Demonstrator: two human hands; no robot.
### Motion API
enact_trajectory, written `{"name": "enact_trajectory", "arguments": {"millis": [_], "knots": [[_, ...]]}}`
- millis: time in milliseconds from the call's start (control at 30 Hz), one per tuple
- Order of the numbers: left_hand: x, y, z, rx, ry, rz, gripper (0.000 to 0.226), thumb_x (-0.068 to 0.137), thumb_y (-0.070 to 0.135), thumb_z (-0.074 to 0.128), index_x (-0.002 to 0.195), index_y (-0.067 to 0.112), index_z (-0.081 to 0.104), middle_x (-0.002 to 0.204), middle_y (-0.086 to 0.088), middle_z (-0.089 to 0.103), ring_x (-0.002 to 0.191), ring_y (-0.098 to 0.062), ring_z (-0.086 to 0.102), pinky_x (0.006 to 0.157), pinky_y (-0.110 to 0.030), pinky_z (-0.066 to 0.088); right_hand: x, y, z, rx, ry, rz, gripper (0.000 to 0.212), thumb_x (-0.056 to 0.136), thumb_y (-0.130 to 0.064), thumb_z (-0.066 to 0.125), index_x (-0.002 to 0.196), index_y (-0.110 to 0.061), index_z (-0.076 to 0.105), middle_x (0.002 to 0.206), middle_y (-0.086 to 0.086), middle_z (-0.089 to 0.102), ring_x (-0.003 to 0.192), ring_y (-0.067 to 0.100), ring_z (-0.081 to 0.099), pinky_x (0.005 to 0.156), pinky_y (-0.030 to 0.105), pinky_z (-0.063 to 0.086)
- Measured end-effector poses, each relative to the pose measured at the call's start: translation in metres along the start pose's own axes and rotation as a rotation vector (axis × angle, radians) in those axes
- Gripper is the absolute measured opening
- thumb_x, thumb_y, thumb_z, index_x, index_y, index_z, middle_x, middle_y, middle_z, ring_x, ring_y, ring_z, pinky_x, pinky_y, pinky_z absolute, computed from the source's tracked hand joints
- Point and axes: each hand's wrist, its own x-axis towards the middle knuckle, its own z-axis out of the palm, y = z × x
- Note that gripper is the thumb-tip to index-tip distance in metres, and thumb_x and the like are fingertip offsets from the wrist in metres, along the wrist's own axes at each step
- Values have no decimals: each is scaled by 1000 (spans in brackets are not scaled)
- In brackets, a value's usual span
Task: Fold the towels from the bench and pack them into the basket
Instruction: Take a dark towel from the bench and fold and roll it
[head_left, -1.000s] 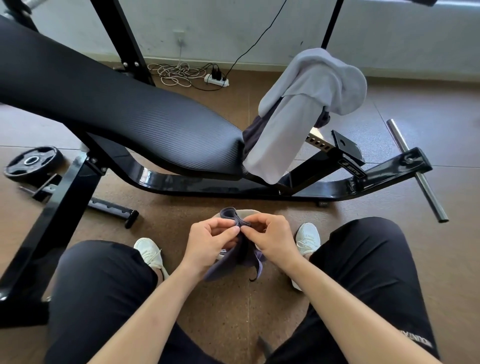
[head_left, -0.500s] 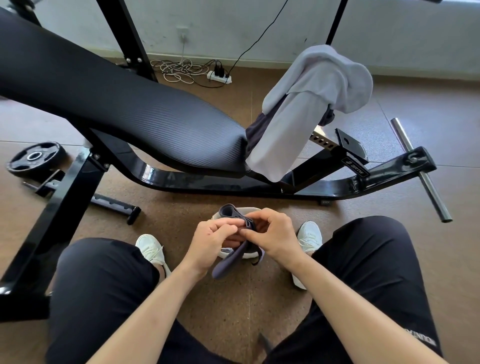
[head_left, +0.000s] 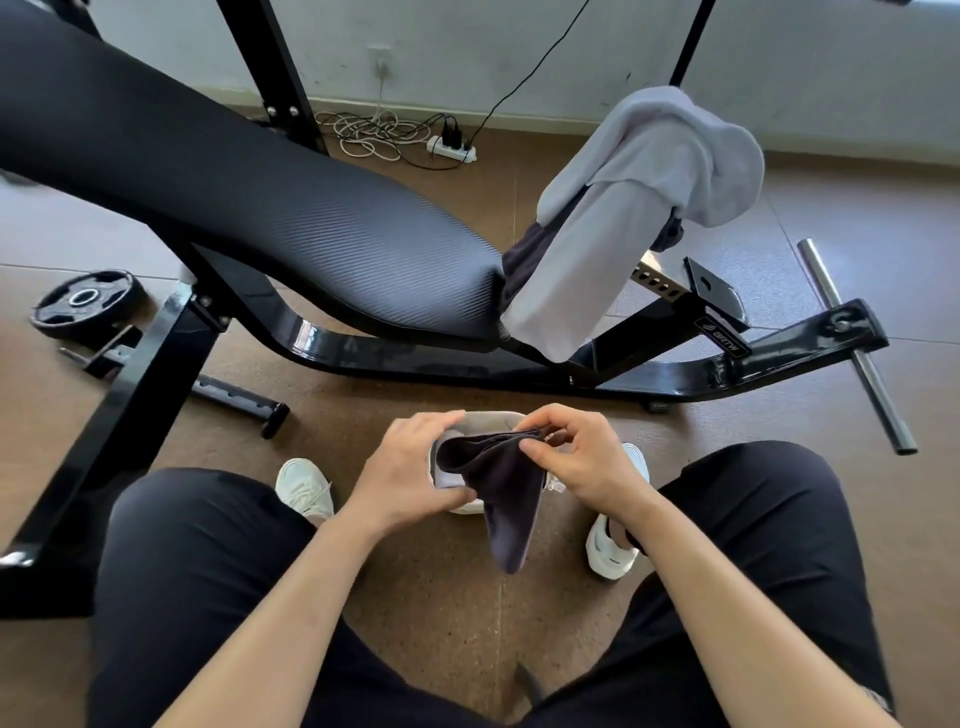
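Dark towel (head_left: 506, 499): mid-fold, pinched by left hand (head_left: 410, 473) and right hand (head_left: 582, 462)
Basket (head_left: 491, 418): directly beneath grip, contents unclear
Left: grey towel (head_left: 639, 208) on bench (head_left: 291, 208), beyond grip

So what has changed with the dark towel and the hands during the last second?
The hands moved apart: the left hand now holds the dark towel at its left fold, the right hand pinches its right edge, so the towel is spread wider. The grey towels on the bench stayed.

bench (head_left: 322, 234): grey towel (head_left: 649, 171) draped over end | floor (head_left: 441, 597): basket (head_left: 493, 418), weight plate (head_left: 85, 301)
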Motion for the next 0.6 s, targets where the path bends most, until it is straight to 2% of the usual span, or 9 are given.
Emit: {"name": "enact_trajectory", "arguments": {"millis": [67,167,233,367,533,600], "knots": [[-1,3,6,45,-15,-35,70,75,42,83,139,31,56,130,12,63,118,-12,53,94,-32,48,-1,1,-4,2,8,-1,16,91,-7,73,98,-21,75,87,-8,73,78,4,64,75,20,54],[2,6,6,66,30,-51,30,85,37,78,114,29,70,114,13,69,108,-13,60,88,-36,52,0,3,-9,-19,27,3,17,92,-9,72,99,-25,75,90,-9,73,85,11,67,79,25,57],[3,5,3,0,80,-40,17,86,31,78,102,26,74,105,12,72,100,-12,62,84,-38,53,4,8,-12,-52,83,28,16,93,-10,71,100,-24,74,91,-9,73,86,13,67,80,29,57],[3,8,-4,-345,148,-22,13,88,18,79,100,20,76,97,8,76,93,-13,69,86,-33,57,10,17,-18,-96,193,90,15,93,-8,69,97,-22,73,88,-7,72,81,12,66,78,32,57],[2,18,-5,-635,118,-33,13,93,8,70,97,20,72,89,6,76,85,-8,70,78,-23,55,6,10,-17,-149,81,92,18,88,-11,72,97,-26,70,92,-10,72,89,4,66,80,22,52],[1,22,-7,-675,98,-32,12,95,8,69,99,18,71,89,6,76,85,-6,70,76,-20,54,3,4,-11,-187,40,24,25,83,-15,77,104,-25,68,98,-11,72,97,2,66,87,23,53]]}}
